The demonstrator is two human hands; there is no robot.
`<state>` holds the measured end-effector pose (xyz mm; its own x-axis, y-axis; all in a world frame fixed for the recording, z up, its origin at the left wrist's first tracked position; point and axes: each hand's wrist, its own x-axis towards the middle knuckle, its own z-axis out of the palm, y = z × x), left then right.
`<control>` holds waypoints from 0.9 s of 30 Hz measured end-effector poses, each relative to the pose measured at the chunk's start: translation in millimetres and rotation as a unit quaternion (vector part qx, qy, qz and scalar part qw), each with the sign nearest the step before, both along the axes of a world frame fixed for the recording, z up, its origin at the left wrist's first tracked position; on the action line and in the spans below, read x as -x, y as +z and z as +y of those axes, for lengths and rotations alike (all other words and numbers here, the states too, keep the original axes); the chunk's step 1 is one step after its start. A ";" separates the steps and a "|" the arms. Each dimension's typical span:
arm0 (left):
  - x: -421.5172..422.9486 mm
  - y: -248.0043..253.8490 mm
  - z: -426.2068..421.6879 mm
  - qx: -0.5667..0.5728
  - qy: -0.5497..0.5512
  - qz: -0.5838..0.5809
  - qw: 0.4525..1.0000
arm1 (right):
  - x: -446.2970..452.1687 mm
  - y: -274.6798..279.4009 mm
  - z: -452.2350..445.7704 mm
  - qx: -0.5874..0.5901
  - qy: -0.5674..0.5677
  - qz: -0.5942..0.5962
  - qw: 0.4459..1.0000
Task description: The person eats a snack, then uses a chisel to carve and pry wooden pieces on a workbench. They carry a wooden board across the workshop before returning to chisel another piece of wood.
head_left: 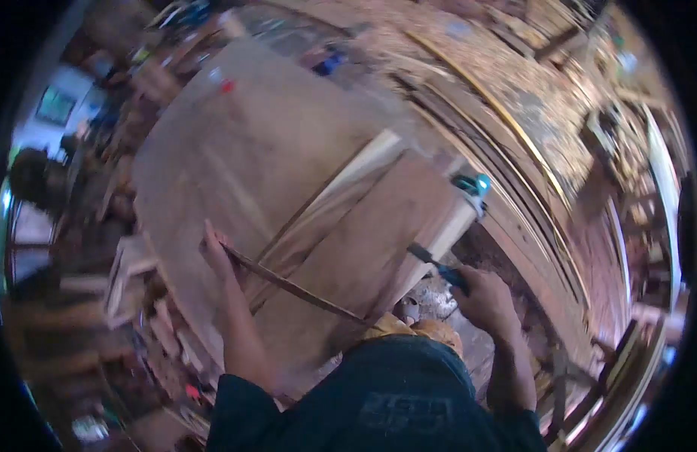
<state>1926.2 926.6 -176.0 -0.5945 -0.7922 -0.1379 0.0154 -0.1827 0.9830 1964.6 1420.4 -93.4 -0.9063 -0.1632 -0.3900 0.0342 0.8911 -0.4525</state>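
Note:
My left hand grips the far end of a thin, dark wooden strip, which runs slantwise toward my body. Beneath the strip lies a broad brown board on the large wooden worktable. My right hand is closed around the dark blue-green handle of a hand tool. Its dark, flat end reaches over the board's right edge; blur hides its exact kind. A pale length of wood runs along that edge.
A blue-green tool sits at the board's far right corner. Long planks lie to the right, with wood shavings beyond them. Offcuts are heaped on the left. A small red object rests on the table's far part.

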 end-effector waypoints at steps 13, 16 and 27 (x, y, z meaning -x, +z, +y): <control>-621.8 -95.5 -62.8 -0.143 0.486 -0.118 0.854 | -161.0 -159.6 13.5 0.317 0.018 -0.024 0.948; -662.5 -127.7 -35.7 -0.175 0.501 -0.205 0.823 | -176.4 -167.9 3.3 0.316 0.032 -0.020 0.948; -469.1 -119.8 -67.5 0.294 0.221 -0.367 0.854 | -174.5 -153.4 -22.5 0.260 -0.029 0.023 0.965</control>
